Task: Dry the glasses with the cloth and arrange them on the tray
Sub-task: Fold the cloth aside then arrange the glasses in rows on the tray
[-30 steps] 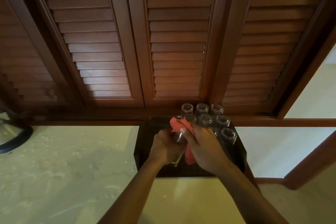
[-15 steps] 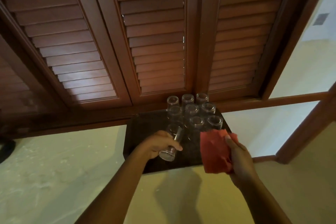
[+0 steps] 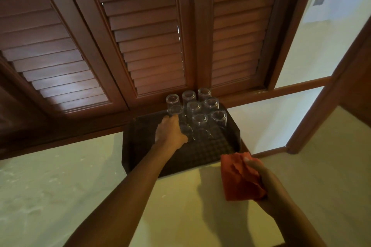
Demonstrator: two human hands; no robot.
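Nine or so glasses (image 3: 193, 107) are sitting upside down in a tight cluster at the far right corner of the dark tray (image 3: 140, 146), which is resting on the pale bench (image 3: 60, 186) right up against the wooden shutters (image 3: 140, 36). Left hand (image 3: 170, 132) is reaching into the tray and its fingers are curling round one more glass (image 3: 185, 129) at the near left edge of the bunch, so I'm reading this as the placing step, setting a dried one down next to the others. Can't really tell if that glass is touching the tray floor yet, it's see-through and half hidden by the hand.

Right hand (image 3: 261, 182) is hanging back near the tray's front right corner, fingers bunching up the red cloth (image 3: 241, 178) and gripping it, well apart from the glasses.

Next move, I'm guessing: letting go gently without knocking the neighbours, since they're packed close. No undried glasses are showing anywhere in view, so this may be close to the last one.
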